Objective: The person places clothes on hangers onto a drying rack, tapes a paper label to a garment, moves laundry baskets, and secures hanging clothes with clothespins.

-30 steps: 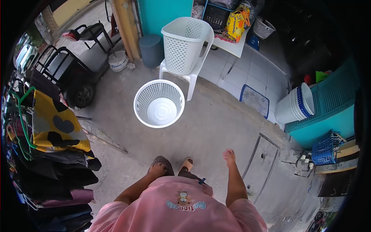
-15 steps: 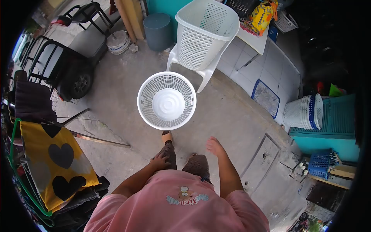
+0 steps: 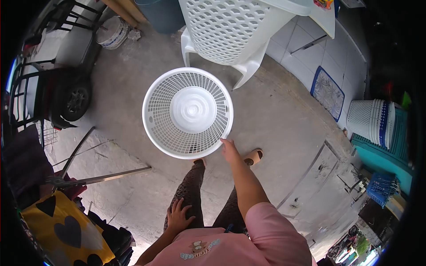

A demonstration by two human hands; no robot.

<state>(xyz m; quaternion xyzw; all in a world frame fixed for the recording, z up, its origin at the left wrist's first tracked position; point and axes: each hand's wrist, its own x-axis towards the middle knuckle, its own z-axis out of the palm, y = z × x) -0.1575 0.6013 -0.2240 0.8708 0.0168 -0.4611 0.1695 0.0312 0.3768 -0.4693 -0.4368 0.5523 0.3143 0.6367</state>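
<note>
A round white plastic laundry basket (image 3: 153, 137) with slatted sides and a solid bottom stands on the concrete floor in front of my feet, and I look down into it; nothing lies inside. My right hand (image 3: 229, 150) is closed on the lower right of its rim, thumb and fingertips at the edge. Lower down, my left hand (image 3: 179, 216) rests on my thigh with its fingers spread and holds nothing.
Beyond the basket, a tall white perforated hamper (image 3: 226, 31) sits on a white plastic chair (image 3: 249, 71). At left are a vehicle wheel (image 3: 76, 103) and a yellow heart-patterned cloth (image 3: 69, 230). Stacked white baskets (image 3: 368, 122) and a blue basket (image 3: 381, 188) stand at right.
My right hand has reached forward from beside my leg and taken hold of the basket's rim. The view has moved closer to the basket. My left hand stays on my leg, fingers now plainly spread.
</note>
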